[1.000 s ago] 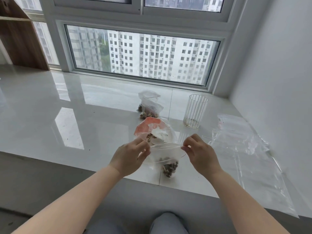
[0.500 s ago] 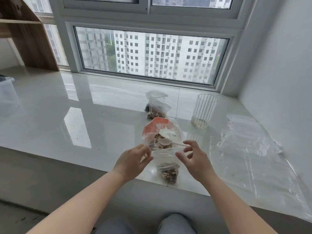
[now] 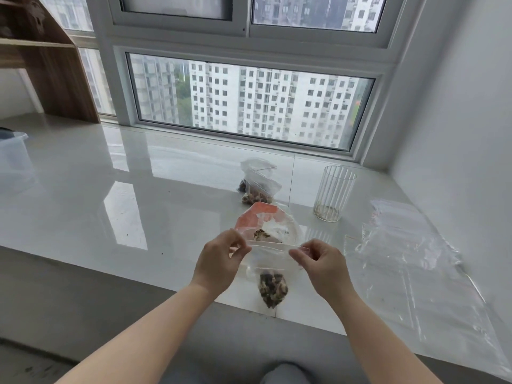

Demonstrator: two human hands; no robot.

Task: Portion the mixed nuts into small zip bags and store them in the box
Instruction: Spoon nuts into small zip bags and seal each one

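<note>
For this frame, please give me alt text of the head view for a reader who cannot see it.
Both hands, left hand and right hand, pinch the top corners of a small zip bag holding nuts above a glossy white sill. Behind it lie an orange-topped nut bag, another filled bag and a ribbed glass.

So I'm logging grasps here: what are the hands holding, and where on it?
Both hold one small zip bag of nuts: left hand and right hand each pinch an end of its top zip strip.

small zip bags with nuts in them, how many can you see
2. One is pinched at its top strip between the left hand and right hand, nuts sagging at the bottom. The other small bag lies farther back on the sill. Others may be hidden behind it.
</note>
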